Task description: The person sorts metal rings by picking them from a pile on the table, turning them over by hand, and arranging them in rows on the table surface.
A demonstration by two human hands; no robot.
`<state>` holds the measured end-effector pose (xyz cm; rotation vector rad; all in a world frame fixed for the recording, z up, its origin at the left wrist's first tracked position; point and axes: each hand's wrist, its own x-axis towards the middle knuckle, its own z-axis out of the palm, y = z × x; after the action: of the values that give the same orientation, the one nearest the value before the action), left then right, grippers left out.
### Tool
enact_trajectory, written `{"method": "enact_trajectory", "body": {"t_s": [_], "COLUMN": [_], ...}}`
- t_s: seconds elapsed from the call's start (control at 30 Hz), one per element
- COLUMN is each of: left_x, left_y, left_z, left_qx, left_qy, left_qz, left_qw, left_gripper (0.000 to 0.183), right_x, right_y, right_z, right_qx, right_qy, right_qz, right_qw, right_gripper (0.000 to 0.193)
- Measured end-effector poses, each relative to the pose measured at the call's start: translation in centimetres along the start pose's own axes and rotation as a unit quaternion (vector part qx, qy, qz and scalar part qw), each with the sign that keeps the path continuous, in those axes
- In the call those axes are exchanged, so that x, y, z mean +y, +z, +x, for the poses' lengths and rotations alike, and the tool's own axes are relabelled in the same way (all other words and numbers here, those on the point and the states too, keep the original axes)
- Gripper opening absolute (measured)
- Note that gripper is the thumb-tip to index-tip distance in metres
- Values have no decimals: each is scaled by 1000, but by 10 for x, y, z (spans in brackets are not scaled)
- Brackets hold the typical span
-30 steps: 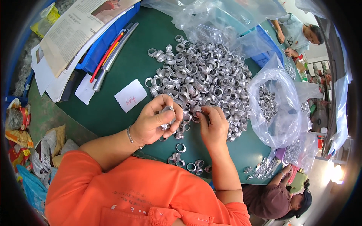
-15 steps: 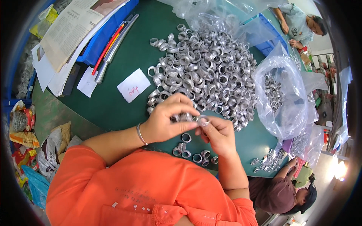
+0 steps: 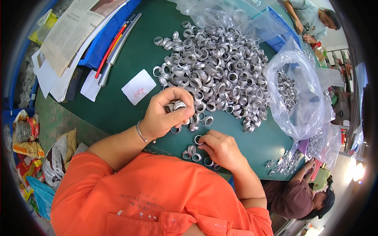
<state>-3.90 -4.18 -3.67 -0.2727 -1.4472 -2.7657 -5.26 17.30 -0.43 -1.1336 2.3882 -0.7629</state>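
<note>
My left hand is curled round several silver-grey metal rings, held between its fingers and thumb over the near edge of the pile. Closer to me, my right hand is low over the table, its thumb and fingertips closed at the edge of one metal ring. Beside those fingertips lies a small group of loose rings, partly covered by the hand. The large heap of similar rings spreads over the green table beyond both hands.
A handwritten paper slip lies left of the heap, near pens and a blue tray with papers. An open plastic bag of rings stands right. Small metal parts lie at the right edge. Two other people sit at the right.
My hands have separated: the right has come down from the left hand to the small group of rings near me. My left hand has moved slightly left and still holds rings.
</note>
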Motion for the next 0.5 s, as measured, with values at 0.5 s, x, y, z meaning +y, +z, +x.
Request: {"method": "enact_trajectory", "body": {"t_s": [0.5], "left_x": [4], "left_y": [21], "left_z": [1], "left_qx": [18], "left_qy": [-378], "left_qz": [-238], "left_qw": [895], "left_gripper": [19], "right_x": [30], "right_y": [5], "right_z": [16], "right_qx": [203], "right_qy": [115], "right_qz": [-17], "right_qw": [972], "right_gripper": [18]}}
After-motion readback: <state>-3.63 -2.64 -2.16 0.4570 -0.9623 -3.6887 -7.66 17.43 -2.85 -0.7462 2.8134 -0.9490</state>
